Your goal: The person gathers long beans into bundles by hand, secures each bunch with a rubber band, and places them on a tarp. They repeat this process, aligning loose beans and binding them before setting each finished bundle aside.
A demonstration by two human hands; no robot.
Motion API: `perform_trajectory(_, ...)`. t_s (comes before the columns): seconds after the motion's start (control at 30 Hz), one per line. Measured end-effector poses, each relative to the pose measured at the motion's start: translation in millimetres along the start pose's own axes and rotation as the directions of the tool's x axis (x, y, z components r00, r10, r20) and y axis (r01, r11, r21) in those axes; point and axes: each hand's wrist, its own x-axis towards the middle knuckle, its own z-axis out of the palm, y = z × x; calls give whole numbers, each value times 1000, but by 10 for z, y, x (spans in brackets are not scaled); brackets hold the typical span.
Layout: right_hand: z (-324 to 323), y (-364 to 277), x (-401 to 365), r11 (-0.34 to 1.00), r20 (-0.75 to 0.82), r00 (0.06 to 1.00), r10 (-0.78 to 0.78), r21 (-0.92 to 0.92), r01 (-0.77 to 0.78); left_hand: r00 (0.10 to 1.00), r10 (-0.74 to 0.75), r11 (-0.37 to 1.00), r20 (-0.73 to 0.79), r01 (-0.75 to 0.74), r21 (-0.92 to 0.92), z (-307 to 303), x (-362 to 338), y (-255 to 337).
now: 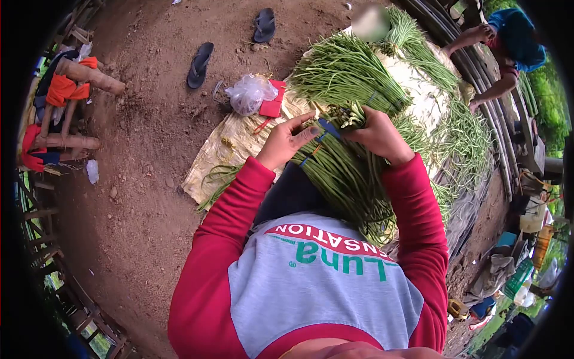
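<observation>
A bundle of long green beans [344,170] lies across my lap, its stem ends pointing away from me. A blue strip [328,128] crosses the bundle near those ends, and a second blue tie sits slightly lower. My left hand [290,139] is at the left side of the stem ends, thumb and forefinger bent in on the blue strip. On the other side, my right hand [381,136] closes around the stem ends; most of its fingertips are hidden.
More long beans [350,72] lie on a pale sheet [209,158] ahead and right. Left of them are a clear plastic bag [248,94], a red packet [274,99] and black slippers [200,64]. Another person [508,45] sits at upper right by bamboo poles [490,113].
</observation>
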Motion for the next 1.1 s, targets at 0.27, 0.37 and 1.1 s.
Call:
perform_trajectory(0.27, 111, -88, 154, 966, 79, 997, -14, -258, 34, 975, 183, 963, 124, -152, -221, -176, -618, -668)
perform_trajectory(0.37, 101, -100, 94, 968, 131, 991, 4, -251, 29, 919, -16, 972, 394, -78, 222, 55, -569, -919)
perform_trajectory(1.1, -691, -850, -591, 416, -451, 612, -649, 463, 783, 216, 969, 239, -121, -943, 230, 352, 210, 2269)
